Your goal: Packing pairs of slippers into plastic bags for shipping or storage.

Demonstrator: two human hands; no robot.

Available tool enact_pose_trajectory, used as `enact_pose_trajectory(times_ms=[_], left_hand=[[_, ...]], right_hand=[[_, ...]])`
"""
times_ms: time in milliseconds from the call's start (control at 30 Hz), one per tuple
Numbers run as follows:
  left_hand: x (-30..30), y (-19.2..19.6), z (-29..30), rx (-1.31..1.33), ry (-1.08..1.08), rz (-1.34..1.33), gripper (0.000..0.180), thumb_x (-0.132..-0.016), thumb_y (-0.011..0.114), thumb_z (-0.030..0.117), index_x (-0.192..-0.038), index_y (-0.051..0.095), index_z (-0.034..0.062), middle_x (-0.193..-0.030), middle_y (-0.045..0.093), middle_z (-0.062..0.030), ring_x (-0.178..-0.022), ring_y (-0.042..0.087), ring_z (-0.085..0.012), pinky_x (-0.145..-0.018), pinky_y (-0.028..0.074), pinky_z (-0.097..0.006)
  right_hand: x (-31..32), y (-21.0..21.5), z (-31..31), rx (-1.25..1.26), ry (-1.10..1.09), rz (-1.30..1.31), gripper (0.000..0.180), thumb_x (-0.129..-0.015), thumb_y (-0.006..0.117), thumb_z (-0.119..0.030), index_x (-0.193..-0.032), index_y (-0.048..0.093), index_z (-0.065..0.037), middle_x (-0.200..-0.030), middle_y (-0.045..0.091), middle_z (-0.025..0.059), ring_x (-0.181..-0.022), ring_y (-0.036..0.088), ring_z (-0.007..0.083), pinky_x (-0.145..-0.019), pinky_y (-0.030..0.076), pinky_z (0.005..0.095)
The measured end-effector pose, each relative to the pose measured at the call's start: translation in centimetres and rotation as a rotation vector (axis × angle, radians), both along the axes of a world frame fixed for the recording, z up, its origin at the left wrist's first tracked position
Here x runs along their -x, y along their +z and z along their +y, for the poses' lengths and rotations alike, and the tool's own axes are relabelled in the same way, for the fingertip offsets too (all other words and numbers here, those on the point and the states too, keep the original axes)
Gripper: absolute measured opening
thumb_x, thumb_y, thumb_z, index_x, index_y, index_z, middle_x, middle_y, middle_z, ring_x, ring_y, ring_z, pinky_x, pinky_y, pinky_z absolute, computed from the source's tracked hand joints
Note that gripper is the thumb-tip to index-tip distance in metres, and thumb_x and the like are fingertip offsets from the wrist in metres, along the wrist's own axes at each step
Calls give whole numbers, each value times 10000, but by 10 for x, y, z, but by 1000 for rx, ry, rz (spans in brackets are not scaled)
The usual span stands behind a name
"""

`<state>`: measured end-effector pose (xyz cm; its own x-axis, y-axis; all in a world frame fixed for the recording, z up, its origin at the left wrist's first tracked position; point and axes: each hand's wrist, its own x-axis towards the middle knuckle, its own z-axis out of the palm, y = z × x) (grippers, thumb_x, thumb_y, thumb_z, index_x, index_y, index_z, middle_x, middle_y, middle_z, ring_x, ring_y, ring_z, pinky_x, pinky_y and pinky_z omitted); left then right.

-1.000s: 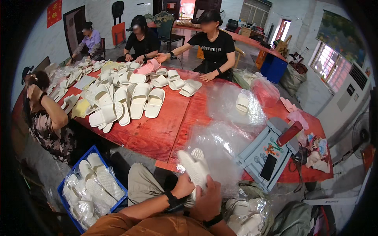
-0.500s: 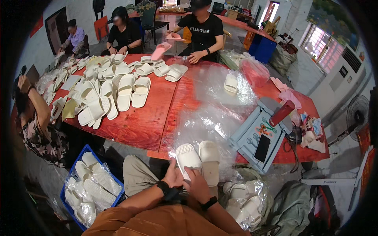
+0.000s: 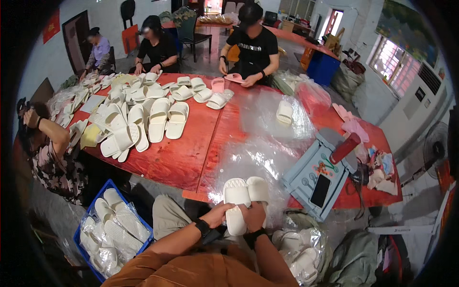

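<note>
Two off-white slide slippers are side by side at the table's near edge, over my lap. My left hand (image 3: 216,214) is closed on the side of the left slipper (image 3: 236,192). My right hand (image 3: 254,214) lies over the footbed of the right slipper (image 3: 258,188), its fingers bent round the inner edge and partly hidden. Clear plastic bags (image 3: 241,160) lie flat on the red table (image 3: 179,160) just beyond the slippers. Another single white slipper (image 3: 285,112) rests on plastic farther back.
Loose white slippers (image 3: 158,119) are heaped at left. A grey-blue folding stool (image 3: 299,184) carries a phone (image 3: 321,191) and a red cylinder (image 3: 345,148). Bagged slippers fill a blue crate (image 3: 82,229) and a sack (image 3: 299,253) beside me. Co-workers sit around; one holds a pink slipper (image 3: 234,77).
The two slippers are now closer together, and my right hand has shifted from the left slipper to the right one. Across the table, one pink slipper now rests on the tabletop.
</note>
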<state>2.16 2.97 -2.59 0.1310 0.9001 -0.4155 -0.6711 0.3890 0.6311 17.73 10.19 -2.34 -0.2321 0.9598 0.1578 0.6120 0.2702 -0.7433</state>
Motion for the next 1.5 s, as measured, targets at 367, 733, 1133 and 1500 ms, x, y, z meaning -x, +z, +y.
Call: enact_pose_trajectory(times_ms=[367,733,1133,1500], left_hand=[[30,49,8,-410,-210,1125,631,-844,778,324,-1355,508,72,-1240,608,-100,-1130,578,-195,-948,469,-367],[16,10,39,-867,-581,1929,353,-854,659,166,-1183,626,43,-1201,584,-158,-1151,552,-321,-950,446,-444],[6,17,42,-874,-497,1800,398,-874,670,186,-1243,590,61,-1293,576,-134,-1195,538,-312,-969,447,-442],[12,19,62,-756,-156,1504,249,-944,600,226,-853,711,22,-823,645,-162,-887,577,-336,-833,469,-428]], right_hand=[[-50,56,-7,-37,-147,568,212,-912,628,-98,-1078,701,11,-928,727,73,-841,662,171,-742,520,310],[-159,66,-67,110,-274,544,266,-973,564,-210,-1030,678,24,-946,697,73,-795,652,157,-670,525,310],[-172,70,-77,323,-368,934,125,-976,588,-105,-970,664,-6,-854,667,17,-701,612,106,-616,489,263],[-200,51,-84,474,-85,738,153,-965,589,-85,-1038,688,7,-917,694,26,-751,634,108,-667,517,268]])
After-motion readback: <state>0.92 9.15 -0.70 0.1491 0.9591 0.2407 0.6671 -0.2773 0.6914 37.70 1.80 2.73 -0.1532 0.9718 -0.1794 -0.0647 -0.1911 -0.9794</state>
